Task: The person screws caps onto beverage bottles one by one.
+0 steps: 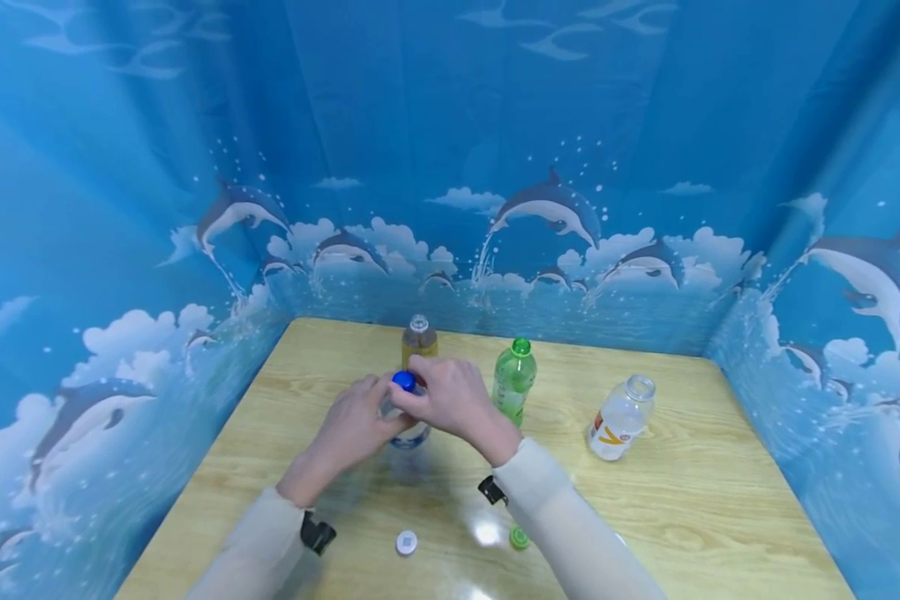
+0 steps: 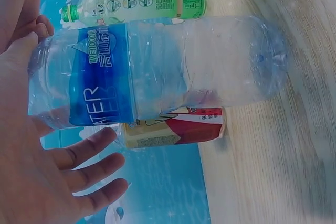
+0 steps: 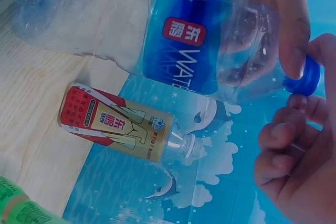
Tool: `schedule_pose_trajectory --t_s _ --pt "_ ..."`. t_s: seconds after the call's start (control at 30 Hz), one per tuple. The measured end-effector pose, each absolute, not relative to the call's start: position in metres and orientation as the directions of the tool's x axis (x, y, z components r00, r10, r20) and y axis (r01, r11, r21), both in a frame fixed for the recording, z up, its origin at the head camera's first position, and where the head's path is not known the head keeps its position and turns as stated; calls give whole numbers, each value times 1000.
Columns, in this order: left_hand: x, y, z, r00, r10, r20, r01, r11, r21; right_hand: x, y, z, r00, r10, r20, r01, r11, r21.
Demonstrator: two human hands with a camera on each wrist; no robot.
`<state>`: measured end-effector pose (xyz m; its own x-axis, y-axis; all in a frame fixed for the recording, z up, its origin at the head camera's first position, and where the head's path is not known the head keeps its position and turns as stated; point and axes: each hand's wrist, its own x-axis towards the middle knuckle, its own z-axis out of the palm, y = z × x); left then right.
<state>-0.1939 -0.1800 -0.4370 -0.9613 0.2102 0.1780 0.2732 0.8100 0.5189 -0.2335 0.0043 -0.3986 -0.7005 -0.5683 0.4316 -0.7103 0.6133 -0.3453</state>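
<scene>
A clear plastic water bottle [image 2: 157, 72] with a blue label stands upright on the table. My left hand [image 1: 348, 425] grips it round the shoulder between thumb and forefinger. The other three fingers [image 2: 100, 169] of that hand are spread away from the plastic. At the bottle's mouth is a blue cap [image 3: 307, 77], which my right hand [image 1: 453, 396] pinches between thumb and forefinger. The remaining right fingers are curled in below the cap. Right behind the bottle stands an uncapped drink bottle [image 3: 115, 121] with a gold and red label.
To the right stand an uncapped green bottle [image 1: 513, 379] and a wide-mouthed clear bottle [image 1: 621, 421]. Near the front of the wooden table [image 1: 690, 483] lie a white cap [image 1: 407, 542] and a green cap [image 1: 520, 537]. A dolphin-patterned blue curtain [image 1: 435, 225] encloses the back and sides.
</scene>
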Motion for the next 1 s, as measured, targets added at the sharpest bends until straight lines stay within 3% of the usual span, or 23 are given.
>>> schedule_pose_trajectory --t_s 0.37,0.67,1.0 --pt "-194 -200 -437 -968 170 184 244 810 534 -240 -16 -397 -747 -564 351 -664 647 -375" --pt "-201 -221 -438 -971 121 207 212 835 507 -255 -37 -395 -728 -595 341 -685 613 -394" --pt "-219 -253 -435 -981 62 185 147 858 492 -278 -72 -393 -735 -602 313 -677 679 -285"
